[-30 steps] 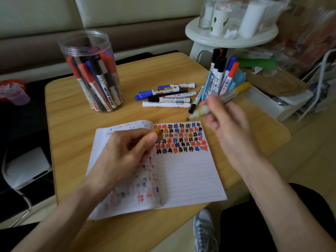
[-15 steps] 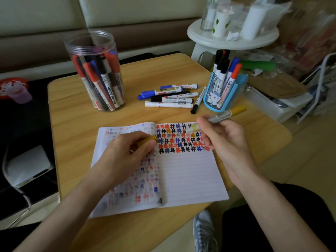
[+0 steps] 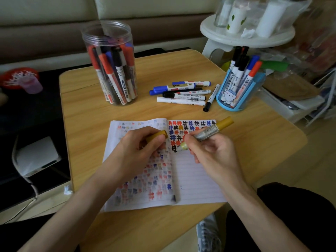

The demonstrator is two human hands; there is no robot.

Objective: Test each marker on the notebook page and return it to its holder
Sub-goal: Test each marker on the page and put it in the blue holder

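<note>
An open lined notebook (image 3: 196, 179) lies on the wooden table, its right page topped with rows of coloured hash marks. My right hand (image 3: 212, 151) grips an uncapped yellow marker (image 3: 207, 133), its tip down on the right page at the lower left of the marks. My left hand (image 3: 134, 153) rests on the left page and pinches the yellow cap (image 3: 157, 135). A clear jar (image 3: 111, 64) at the back left holds several markers. A blue holder (image 3: 236, 91) at the back right holds several more.
Several capped markers (image 3: 183, 91) lie loose on the table between jar and holder. A white round stool (image 3: 245, 35) with bottles stands behind the table. A white tray (image 3: 294, 106) sits off the table's right edge.
My right hand has brought the yellow marker from above the holder down and left until its tip meets the right page. My left hand has stayed on the left page with the cap.
</note>
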